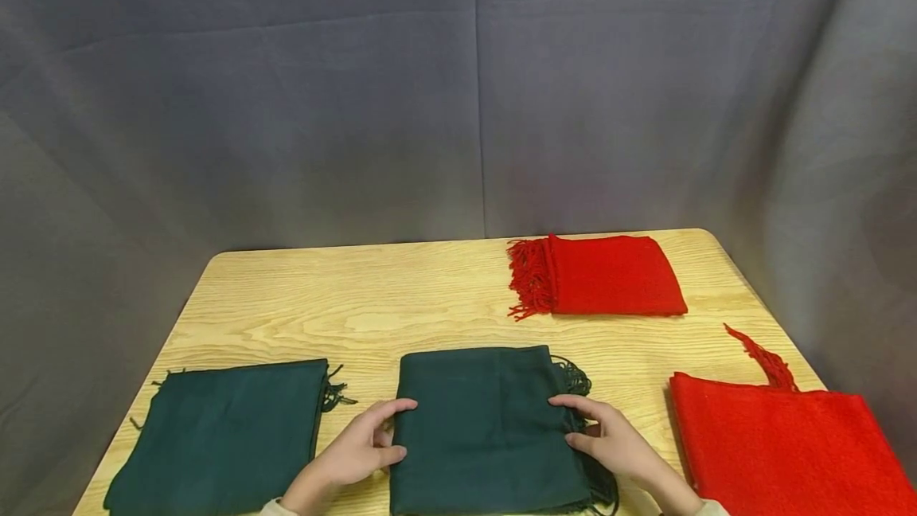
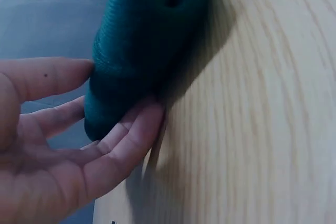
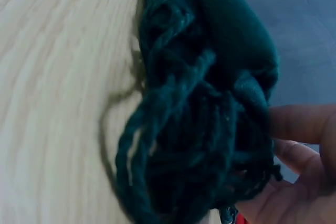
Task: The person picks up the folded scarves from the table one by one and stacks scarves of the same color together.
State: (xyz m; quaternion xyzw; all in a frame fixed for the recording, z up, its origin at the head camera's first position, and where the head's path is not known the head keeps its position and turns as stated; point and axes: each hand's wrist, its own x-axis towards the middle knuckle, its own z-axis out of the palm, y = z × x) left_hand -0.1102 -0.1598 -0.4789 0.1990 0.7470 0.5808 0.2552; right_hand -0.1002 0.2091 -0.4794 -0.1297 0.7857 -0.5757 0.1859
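We see the fringed dark green cloth (image 1: pixel 487 436) lying folded on the wooden surface (image 1: pixel 358 301), the left grip (image 1: pixel 356 446) closed about its smooth folded edge and the right grip (image 1: pixel 614 443) closed about the opposite end, by its fringe (image 1: pixel 573 379). On our left we have another green cloth (image 1: pixel 225 428), also folded, while on our right lies a large red cloth (image 1: pixel 788 444), with a smaller red cloth (image 1: pixel 612 273) at the back near the grey curtain (image 1: pixel 322 118).
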